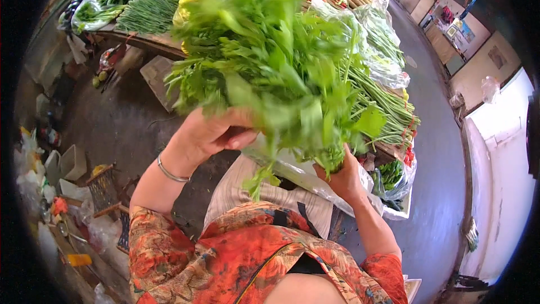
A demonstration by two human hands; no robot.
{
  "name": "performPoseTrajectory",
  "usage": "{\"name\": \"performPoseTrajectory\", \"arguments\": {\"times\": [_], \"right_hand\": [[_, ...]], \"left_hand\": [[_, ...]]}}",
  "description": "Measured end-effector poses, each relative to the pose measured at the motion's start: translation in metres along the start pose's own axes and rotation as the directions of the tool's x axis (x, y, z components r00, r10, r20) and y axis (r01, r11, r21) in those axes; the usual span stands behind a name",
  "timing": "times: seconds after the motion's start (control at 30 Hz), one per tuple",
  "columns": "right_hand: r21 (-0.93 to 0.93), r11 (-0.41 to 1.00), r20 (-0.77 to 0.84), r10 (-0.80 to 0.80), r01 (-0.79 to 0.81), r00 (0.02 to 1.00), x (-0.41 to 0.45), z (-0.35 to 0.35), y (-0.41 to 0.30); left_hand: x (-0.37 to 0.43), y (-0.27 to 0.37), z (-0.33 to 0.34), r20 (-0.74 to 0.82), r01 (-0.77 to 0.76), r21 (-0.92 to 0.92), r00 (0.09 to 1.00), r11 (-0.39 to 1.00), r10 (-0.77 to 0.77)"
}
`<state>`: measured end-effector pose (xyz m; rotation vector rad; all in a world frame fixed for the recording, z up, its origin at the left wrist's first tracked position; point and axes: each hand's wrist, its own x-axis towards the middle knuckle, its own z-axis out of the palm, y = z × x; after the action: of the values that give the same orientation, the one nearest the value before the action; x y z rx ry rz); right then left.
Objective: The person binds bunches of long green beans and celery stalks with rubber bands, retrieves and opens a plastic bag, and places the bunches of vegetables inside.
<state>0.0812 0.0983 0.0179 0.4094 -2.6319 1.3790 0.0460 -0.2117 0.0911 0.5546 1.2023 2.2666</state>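
A large bunch of leafy green vegetables [270, 59], partly motion-blurred, fills the middle of the head view. My right hand [341, 173] grips its lower stem end. Against the near left side of the leaves is my left hand [219, 131], wearing a bracelet at the wrist, with its fingers partly hidden; whether it pinches any leaves is unclear. A loose leafy sprig [259, 179] hangs below the bunch. Beneath it, translucent plastic sheeting [291, 173] lies over my lap's far side.
Beyond the bunch stands a vegetable stall with thin green stalks [147, 12], long beans [388, 109] and plastic-wrapped greens [382, 33]. A white foam box [403, 209] sits at right. Plastic bins [72, 162] and a wooden-framed folding seat [103, 190] are at left.
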Motion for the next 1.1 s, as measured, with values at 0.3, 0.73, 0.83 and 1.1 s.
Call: {"name": "performPoseTrajectory", "arguments": {"times": [0.3,0.73,0.83,1.1], "right_hand": [[-0.281,0.943,0.242,-0.109,0.177,0.964,-0.028,-0.005,0.089],[-0.335,0.942,0.349,0.093,0.031,0.933,-0.030,-0.009,0.078],[-0.399,0.917,0.408,0.201,-0.024,0.891,-0.026,-0.008,0.074],[-0.442,0.897,0.540,0.248,0.020,0.804,-0.034,0.000,0.068]], "left_hand": [[-0.030,-0.009,0.008,-0.193,-0.128,0.044,0.972,0.991,0.134],[-0.016,0.008,0.011,-0.068,-0.054,-0.048,0.996,0.997,0.051],[-0.014,0.011,0.011,-0.048,-0.126,0.049,0.991,0.991,0.128],[-0.002,0.021,0.025,-0.042,-0.199,0.062,0.979,0.978,0.202]]}}
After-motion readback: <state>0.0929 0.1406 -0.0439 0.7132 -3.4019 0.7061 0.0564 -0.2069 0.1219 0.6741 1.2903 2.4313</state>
